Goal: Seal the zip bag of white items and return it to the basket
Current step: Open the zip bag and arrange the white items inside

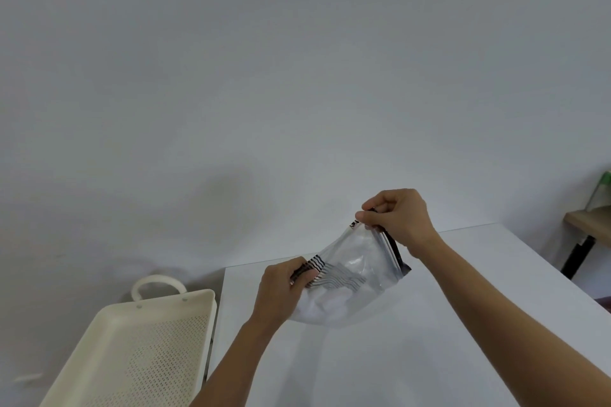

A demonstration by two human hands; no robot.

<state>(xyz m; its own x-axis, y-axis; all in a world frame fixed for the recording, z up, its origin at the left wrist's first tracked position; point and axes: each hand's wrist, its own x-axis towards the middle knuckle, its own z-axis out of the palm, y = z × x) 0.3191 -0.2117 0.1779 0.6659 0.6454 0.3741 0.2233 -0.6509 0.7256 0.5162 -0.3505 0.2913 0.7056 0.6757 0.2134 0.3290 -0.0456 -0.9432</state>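
Note:
A clear zip bag (pixel 350 277) holding white items is lifted a little above the white table (pixel 396 357), its bottom resting near the surface. My left hand (pixel 284 287) pinches the bag's left top corner by its black wavy print. My right hand (pixel 396 218) is raised higher and pinches the other end of the zip strip, which runs between the two hands. I cannot tell whether the zip is shut. The cream perforated basket (pixel 109 324) with a loop handle stands to the left of the table, with nothing seen inside it.
A plain white wall fills the upper view. A wooden desk edge (pixel 585 225) with a dark leg and a green-topped object stand at the far right. A narrow gap separates the basket from the table's left edge.

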